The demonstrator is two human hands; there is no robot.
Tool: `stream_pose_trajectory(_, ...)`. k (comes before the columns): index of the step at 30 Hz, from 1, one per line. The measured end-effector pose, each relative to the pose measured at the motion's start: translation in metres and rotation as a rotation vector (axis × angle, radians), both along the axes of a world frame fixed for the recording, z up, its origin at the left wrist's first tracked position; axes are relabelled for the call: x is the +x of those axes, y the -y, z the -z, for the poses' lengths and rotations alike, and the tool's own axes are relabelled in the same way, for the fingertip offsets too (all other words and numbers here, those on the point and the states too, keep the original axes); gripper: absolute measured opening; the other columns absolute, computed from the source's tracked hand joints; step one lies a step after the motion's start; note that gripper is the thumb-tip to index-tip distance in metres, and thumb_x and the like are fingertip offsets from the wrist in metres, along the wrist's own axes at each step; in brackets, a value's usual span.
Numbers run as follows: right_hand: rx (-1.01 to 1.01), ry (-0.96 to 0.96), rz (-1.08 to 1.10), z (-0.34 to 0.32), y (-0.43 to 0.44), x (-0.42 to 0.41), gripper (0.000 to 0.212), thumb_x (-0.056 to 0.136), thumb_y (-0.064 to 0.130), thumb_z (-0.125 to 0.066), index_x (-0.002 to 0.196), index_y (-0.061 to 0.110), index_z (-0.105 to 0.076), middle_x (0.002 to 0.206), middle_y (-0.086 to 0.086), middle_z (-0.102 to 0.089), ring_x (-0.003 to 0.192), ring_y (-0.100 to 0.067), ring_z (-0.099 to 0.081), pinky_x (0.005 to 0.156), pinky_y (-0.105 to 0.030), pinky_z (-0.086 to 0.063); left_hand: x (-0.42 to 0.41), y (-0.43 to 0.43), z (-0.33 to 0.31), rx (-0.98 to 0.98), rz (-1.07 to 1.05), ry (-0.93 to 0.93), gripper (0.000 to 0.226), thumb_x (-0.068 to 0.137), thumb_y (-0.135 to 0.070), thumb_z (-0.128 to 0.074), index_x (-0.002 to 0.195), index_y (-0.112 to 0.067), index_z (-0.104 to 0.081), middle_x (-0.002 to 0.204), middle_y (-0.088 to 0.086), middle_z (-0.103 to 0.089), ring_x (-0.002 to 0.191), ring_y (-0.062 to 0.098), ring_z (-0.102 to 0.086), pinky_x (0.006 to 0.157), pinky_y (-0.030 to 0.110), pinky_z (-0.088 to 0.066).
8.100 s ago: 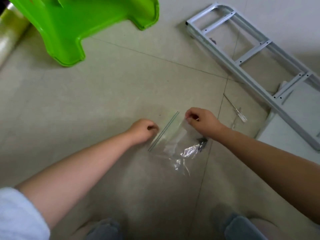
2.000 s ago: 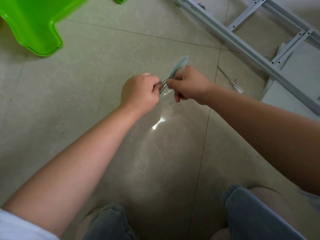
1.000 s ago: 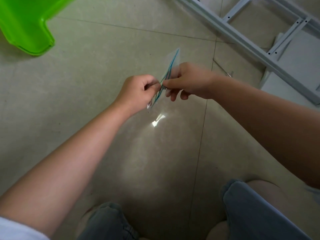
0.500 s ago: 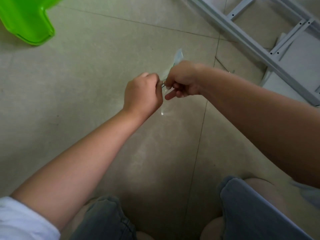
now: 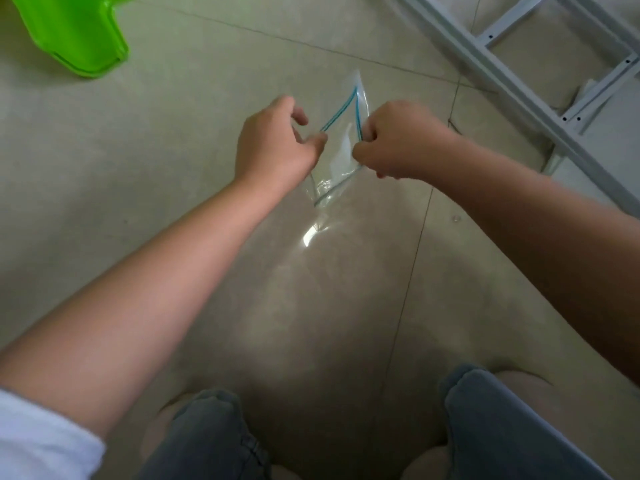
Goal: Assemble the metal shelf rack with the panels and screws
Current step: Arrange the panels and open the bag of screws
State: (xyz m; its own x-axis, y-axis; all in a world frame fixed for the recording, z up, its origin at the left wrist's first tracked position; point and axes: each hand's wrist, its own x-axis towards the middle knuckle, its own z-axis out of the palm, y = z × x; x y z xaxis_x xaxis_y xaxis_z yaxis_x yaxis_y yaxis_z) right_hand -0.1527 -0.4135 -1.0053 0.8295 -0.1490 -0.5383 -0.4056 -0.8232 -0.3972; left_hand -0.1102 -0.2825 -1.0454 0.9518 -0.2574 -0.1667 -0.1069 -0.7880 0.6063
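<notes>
While above pale floor tiles point(image 5: 166, 140), left hand point(image 5: 273, 147), right hand point(image 5: 398, 143), grips tight on zip bag point(image 5: 341, 152).

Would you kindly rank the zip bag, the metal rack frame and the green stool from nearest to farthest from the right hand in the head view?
1. zip bag: pinched by the right hand, on its left.
2. metal rack frame: up to the right.
3. green stool: far upper left.
</notes>
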Motion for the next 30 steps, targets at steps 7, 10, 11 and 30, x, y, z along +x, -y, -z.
stream_pose_trajectory(7, -0.205, 0.092, 0.026, -0.009, 0.029, 0.004, 0.018, 0.084, 0.014, -0.053, 0.089, -0.001, -0.062, 0.083, -0.014, -0.065, 0.076, -0.027, -0.061, 0.064, -0.036, -0.053, 0.022, -0.010, -0.015, 0.040, -0.111, 0.288, 0.025, 0.076, -0.011, -0.053, 0.101, -0.011, -0.060, 0.077, -0.001, -0.055, 0.084, 0.026, -0.058, 0.072, 0.029, -0.041)
stream_pose_trajectory(10, -0.043, 0.186, 0.063, -0.006, 0.029, 0.007, 0.019, 0.088, 0.008, -0.048, 0.104, 0.001, -0.057, 0.091, -0.013, -0.065, 0.081, -0.024, -0.065, 0.074, -0.038, -0.056, 0.027, -0.013, -0.022, -0.100, -0.051, 0.452, 0.030, 0.069, -0.008, -0.048, 0.097, -0.005, -0.061, 0.064, -0.013, -0.040, 0.072, 0.019, -0.048, 0.066, 0.026, -0.034)
stream_pose_trajectory(11, 0.061, 0.196, 0.096, -0.005, 0.027, 0.007, 0.018, 0.089, 0.005, -0.046, 0.105, 0.004, -0.056, 0.087, -0.010, -0.064, 0.074, -0.020, -0.065, 0.068, -0.032, -0.057, 0.029, -0.014, -0.027, -0.148, -0.035, 0.492, 0.032, 0.066, -0.007, -0.047, 0.095, -0.003, -0.061, 0.064, -0.016, -0.035, 0.070, 0.016, -0.044, 0.063, 0.024, -0.032)
stream_pose_trajectory(30, 0.349, -0.231, 0.571, 0.074, 0.070, -0.040, 0.021, 0.092, 0.015, -0.053, 0.073, 0.009, -0.048, 0.066, -0.007, -0.056, 0.032, -0.005, -0.054, 0.039, -0.014, -0.042, 0.016, -0.026, 0.073, 0.163, -0.132, -0.372, 0.013, 0.085, -0.022, -0.059, 0.090, -0.010, -0.059, 0.094, 0.013, -0.056, 0.089, 0.027, -0.055, 0.076, 0.030, -0.041)
